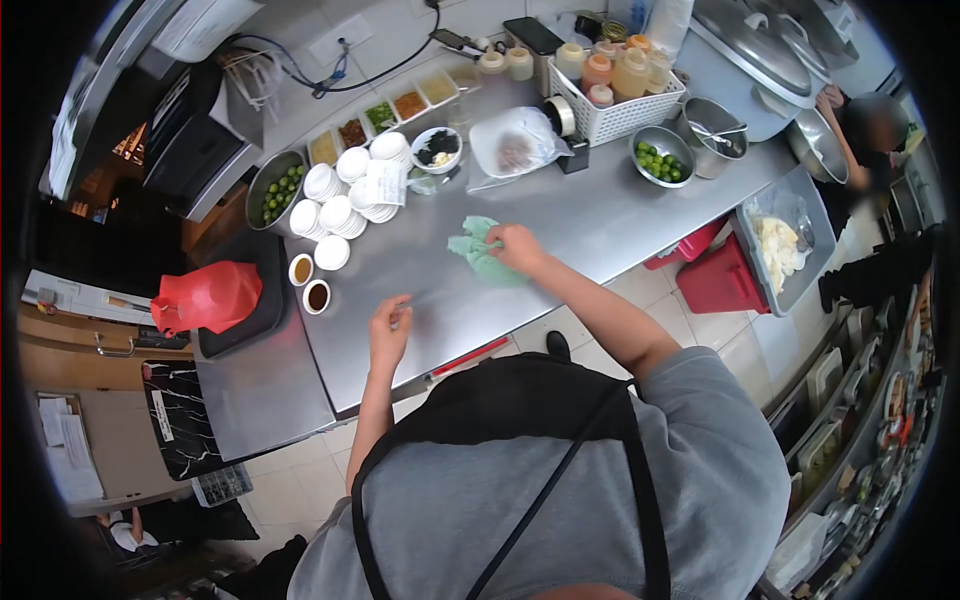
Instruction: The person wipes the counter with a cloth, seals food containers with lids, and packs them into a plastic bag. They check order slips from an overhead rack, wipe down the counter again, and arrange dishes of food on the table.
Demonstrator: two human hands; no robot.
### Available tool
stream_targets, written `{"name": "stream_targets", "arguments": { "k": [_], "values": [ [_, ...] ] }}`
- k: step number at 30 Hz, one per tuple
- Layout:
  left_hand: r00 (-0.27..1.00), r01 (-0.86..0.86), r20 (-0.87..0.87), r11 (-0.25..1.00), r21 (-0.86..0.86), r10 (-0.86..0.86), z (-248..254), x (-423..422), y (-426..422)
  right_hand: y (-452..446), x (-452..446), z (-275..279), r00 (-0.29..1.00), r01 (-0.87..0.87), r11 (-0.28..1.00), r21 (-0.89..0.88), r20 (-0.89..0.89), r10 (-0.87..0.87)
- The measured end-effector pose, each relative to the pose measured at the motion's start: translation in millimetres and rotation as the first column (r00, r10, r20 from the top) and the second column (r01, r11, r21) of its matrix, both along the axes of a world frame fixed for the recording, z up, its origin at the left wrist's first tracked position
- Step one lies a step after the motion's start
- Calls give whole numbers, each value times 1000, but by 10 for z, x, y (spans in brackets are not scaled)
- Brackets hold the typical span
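Note:
My right hand (pixel 512 250) is closed on a crumpled green cloth (pixel 482 248) that lies on the steel counter (pixel 430 290). Off to the left, my left hand (pixel 391 318) hovers near the counter's front edge, fingers partly curled and apart, holding nothing. Beyond it stand two small cups of dark sauce (pixel 316 296) and brown sauce (pixel 301 269), beside several stacks of white lids (pixel 340 215). Behind the cloth are a white bowl with dark and pale pieces (pixel 436 150) and a clear plastic bag (pixel 514 148).
Steel bowls of green limes stand left (pixel 276 192) and right (pixel 662 157). A white basket (pixel 625 118) holds sauce bottles. A red bag (pixel 208 297) rests on a black tray. Red bins (pixel 722 275) and a grey tub (pixel 815 220) are right, near another person (pixel 865 140).

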State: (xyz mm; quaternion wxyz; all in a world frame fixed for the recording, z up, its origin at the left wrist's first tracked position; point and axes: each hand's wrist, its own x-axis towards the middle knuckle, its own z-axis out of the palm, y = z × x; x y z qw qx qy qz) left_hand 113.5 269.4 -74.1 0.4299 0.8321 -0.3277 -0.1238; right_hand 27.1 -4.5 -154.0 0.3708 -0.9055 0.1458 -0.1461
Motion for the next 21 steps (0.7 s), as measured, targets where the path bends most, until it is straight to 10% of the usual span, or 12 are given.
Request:
{"name": "stream_targets", "arguments": {
  "k": [5,10,12,21],
  "values": [
    [996,5,-92,1000,27,-2,-110,-261,-478,-817,-920,594,922,282,898,337,162,-351],
    [979,15,-202,987,160,18,-60,-481,-930,-1433,-1793,796,901,416,904,102,92,-425],
    [973,13,-232,995,101,11,-84,-525,-999,-1509,-1969,611,924,351,830,-432,15,-383],
    [971,-147,-169,979,142,170,-50,-587,-509,-1258,-1025,47,985,7,804,-595,-132,-107]
  ]
}}
